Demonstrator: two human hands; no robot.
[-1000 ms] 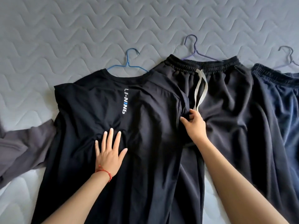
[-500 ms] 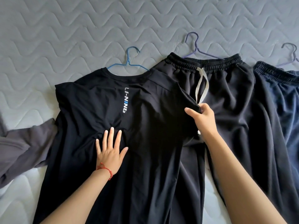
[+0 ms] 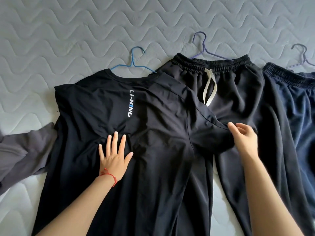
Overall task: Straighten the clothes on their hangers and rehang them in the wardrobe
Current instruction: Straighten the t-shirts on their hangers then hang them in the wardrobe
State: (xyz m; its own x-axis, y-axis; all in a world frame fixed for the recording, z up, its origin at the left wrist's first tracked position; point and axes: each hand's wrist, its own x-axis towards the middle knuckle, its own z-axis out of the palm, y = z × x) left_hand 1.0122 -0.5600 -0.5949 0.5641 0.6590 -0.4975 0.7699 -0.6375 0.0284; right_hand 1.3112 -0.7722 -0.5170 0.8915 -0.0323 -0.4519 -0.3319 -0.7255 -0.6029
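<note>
A black T-shirt (image 3: 153, 116) with a white "LI-NING" print lies back-up on the bed, on a blue hanger (image 3: 133, 63). My left hand (image 3: 114, 155), with a red string at the wrist, rests flat on the shirt's middle, fingers spread. My right hand (image 3: 245, 140) pinches the end of the shirt's right sleeve (image 3: 209, 133), which is drawn out over the black drawstring trousers (image 3: 238, 92). Those trousers hang on a purple hanger (image 3: 202, 48).
Navy trousers (image 3: 303, 103) on a grey-blue hanger (image 3: 303, 55) lie at the right edge. A grey garment (image 3: 22, 154) sticks out from under the shirt at the left. Everything rests on a grey quilted mattress (image 3: 85, 31).
My right hand has pulled the shirt's right sleeve outward to the right, unfolding it across the black trousers. My left hand has stayed pressed on the shirt.
</note>
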